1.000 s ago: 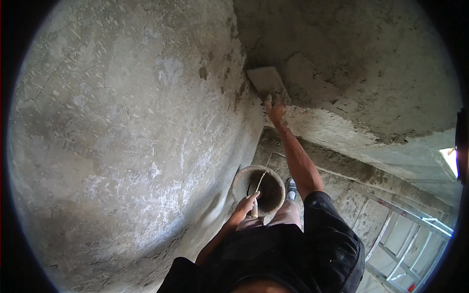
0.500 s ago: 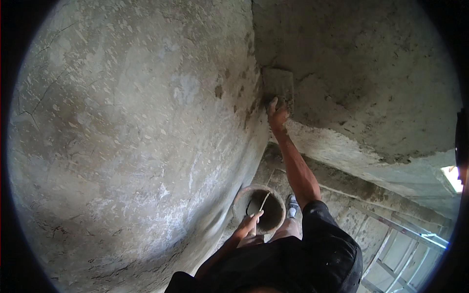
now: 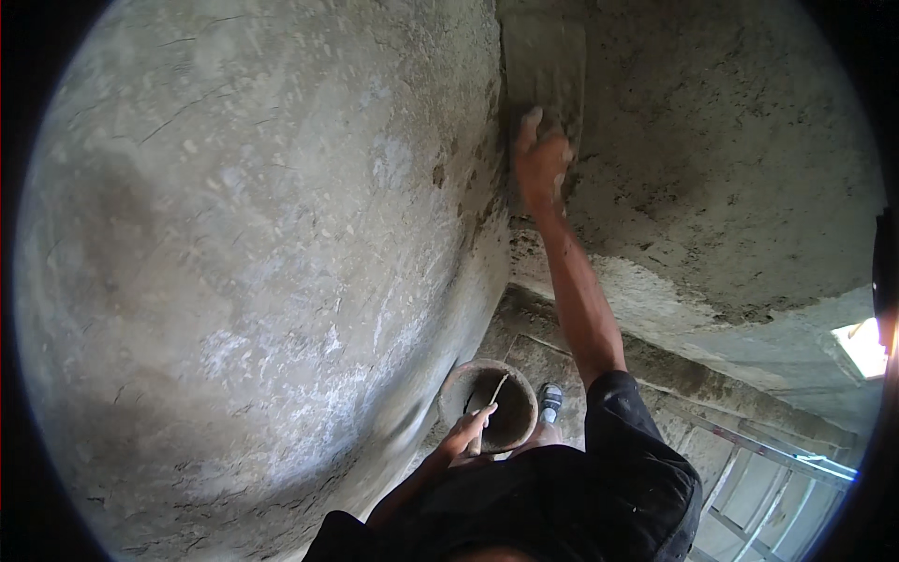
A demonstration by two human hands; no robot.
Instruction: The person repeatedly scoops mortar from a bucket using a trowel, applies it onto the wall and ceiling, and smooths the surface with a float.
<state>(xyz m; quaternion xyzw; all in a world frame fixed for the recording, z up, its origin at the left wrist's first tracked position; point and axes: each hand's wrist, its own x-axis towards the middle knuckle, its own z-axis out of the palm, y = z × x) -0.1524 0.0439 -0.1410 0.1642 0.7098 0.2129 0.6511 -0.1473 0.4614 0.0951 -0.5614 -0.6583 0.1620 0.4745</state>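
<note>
My right hand (image 3: 543, 169) reaches up and is closed on a plastering float (image 3: 546, 61). The float's long flat blade lies against the damp grey plaster (image 3: 693, 140) of the right wall, right beside the inside corner. Its handle is hidden under my fingers. Lower down, my left hand (image 3: 471, 428) is closed around a thin, pale, stick-like tool (image 3: 499, 389), seen edge-on, so its kind is unclear. That tool points up over a round, mortar-caked bucket (image 3: 448, 384) standing below my hand. The inside of the bucket looks dark.
A rough grey wall (image 3: 243, 234) with cracks and whitish patches rises close on my left. My shod foot (image 3: 551, 398) is beside the bucket. A metal ladder-like frame (image 3: 763, 496) lies at lower right. A bright opening (image 3: 863, 347) shows at far right.
My right hand and the float have slid up the right wall along the corner, and the arm is stretched further. My left hand still holds the thin tool over the bucket.
</note>
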